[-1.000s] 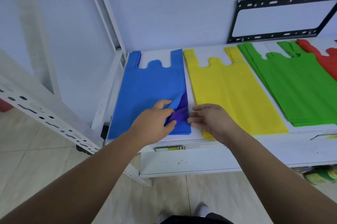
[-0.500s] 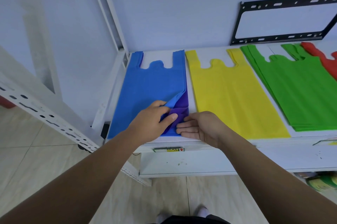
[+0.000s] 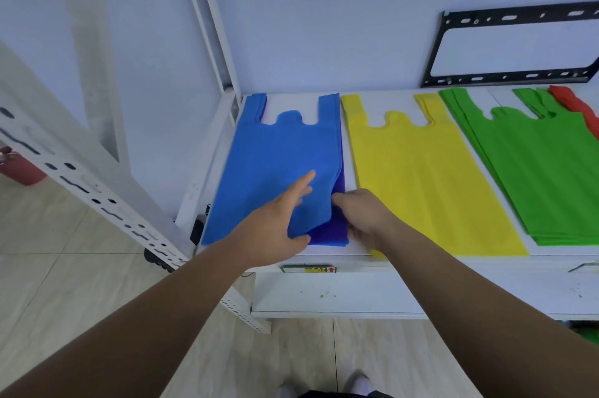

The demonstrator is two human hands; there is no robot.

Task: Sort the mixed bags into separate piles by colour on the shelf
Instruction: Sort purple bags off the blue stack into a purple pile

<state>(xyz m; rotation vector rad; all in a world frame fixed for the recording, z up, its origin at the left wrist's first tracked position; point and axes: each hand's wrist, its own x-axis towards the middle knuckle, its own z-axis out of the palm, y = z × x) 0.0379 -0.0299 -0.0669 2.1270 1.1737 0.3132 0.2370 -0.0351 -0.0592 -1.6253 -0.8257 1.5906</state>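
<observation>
A blue bag (image 3: pixel 278 151) lies at the left end of the white shelf (image 3: pixel 324 294). Its lower right corner is lifted, and a purple bag (image 3: pixel 334 229) shows underneath. My left hand (image 3: pixel 275 222) holds that lifted blue corner, thumb below and fingers spread on top. My right hand (image 3: pixel 363 216) is closed on the purple bag's right edge. To the right lie a yellow pile (image 3: pixel 421 170), a green pile (image 3: pixel 544 164) and a red bag (image 3: pixel 580 105) at the far right edge.
A white shelf upright (image 3: pixel 210 24) stands at the back left, and a perforated white rail (image 3: pixel 97 196) slants across the left foreground. A black metal bracket (image 3: pixel 512 76) leans on the wall behind the green pile. A red object (image 3: pixel 19 167) sits on the floor at left.
My left hand has lifted the blue corner higher and spread its fingers over it, baring more purple. My right hand moved left from the yellow pile and closed on the purple bag's edge.
</observation>
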